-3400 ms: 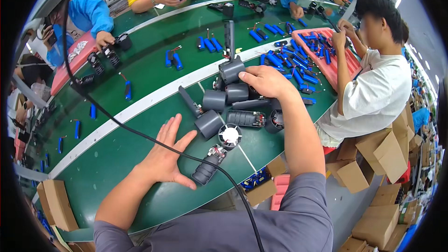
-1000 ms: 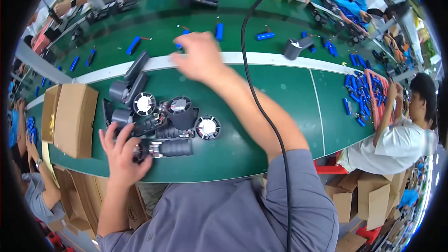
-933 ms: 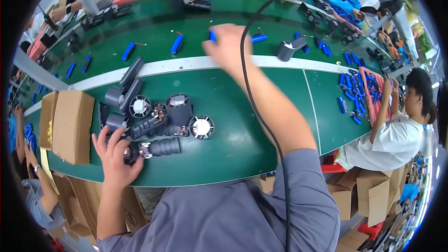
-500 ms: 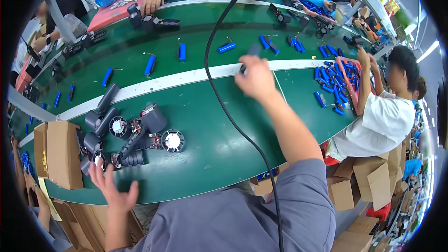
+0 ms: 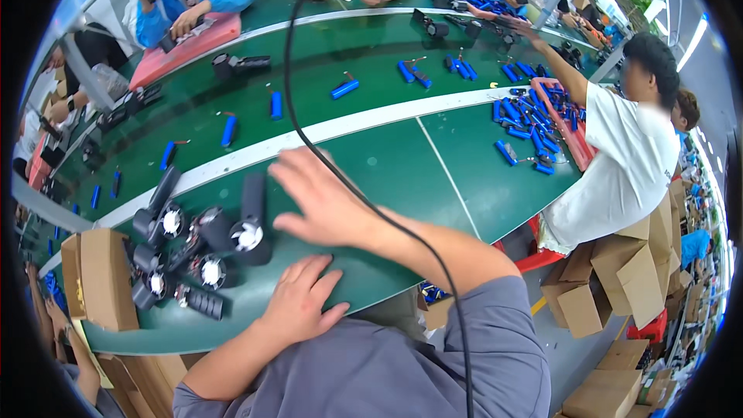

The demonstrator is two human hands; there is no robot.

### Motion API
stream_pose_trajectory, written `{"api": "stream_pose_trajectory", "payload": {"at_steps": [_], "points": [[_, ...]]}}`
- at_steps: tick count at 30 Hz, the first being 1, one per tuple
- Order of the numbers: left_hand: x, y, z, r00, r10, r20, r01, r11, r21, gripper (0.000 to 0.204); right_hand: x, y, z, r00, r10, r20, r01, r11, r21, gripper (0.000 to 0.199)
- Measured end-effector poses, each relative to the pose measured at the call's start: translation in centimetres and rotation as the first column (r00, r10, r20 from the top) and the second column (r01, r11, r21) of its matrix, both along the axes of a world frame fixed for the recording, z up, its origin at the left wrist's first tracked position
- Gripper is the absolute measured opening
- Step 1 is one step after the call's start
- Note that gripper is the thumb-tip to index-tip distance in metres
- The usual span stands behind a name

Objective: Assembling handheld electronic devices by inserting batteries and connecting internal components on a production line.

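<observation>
My right hand (image 5: pixel 321 201) hovers blurred over the green worktop, fingers spread and holding nothing. Just left of it is a dark grey appliance housing (image 5: pixel 252 200) with a tubular part and a round white fan end; the two look apart. My left hand (image 5: pixel 298 306) is low over the worktop near the front edge, its fingers apart and nothing in them. Farther left lies a loose cluster of similar dark grey housings, one with a white fan (image 5: pixel 209 271) facing up. A ribbed dark grey handle (image 5: pixel 201 302) with exposed circuitry lies at the cluster's near side.
A cardboard box (image 5: pixel 107 279) stands left of the cluster. Blue battery packs (image 5: pixel 345 90) with wires lie along the green belt beyond a white rail (image 5: pixel 379 122). More batteries fill a pink tray (image 5: pixel 565 128) at right, beside a co-worker. A black cable (image 5: pixel 340 178) hangs across the view.
My right hand has come back from the belt rail toward the housings, without the dark object it held. My left hand has moved right, away from the cluster. The whole view has shifted.
</observation>
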State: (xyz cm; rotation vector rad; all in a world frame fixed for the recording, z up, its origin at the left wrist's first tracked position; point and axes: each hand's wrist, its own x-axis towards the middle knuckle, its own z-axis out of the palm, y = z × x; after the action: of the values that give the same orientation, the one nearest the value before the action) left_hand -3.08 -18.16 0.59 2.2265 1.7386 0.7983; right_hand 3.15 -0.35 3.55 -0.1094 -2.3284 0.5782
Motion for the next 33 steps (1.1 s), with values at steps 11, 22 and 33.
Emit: {"api": "stream_pose_trajectory", "payload": {"at_steps": [11, 22, 33], "points": [[5.7, 19.9, 0.2, 0.981, -0.018, -0.194, -0.002, 0.994, -0.105, 0.066, 11.3, 34.0, -0.4, 0.615, -0.755, 0.229, 0.774, 0.633, 0.007, 0.059], [6.5, 22.5, 1.2, 0.972, 0.034, -0.233, -0.079, 0.979, -0.189, 0.063, 16.2, 61.4, -1.4, 0.292, -0.906, 0.308, 0.913, 0.36, 0.193, 0.076], [5.9, 21.0, -0.1, 0.975, 0.074, -0.208, -0.115, 0.975, -0.191, 0.049, 13.9, 69.4, -5.7, 0.245, -0.934, 0.261, 0.969, 0.227, -0.1, 0.057]]}}
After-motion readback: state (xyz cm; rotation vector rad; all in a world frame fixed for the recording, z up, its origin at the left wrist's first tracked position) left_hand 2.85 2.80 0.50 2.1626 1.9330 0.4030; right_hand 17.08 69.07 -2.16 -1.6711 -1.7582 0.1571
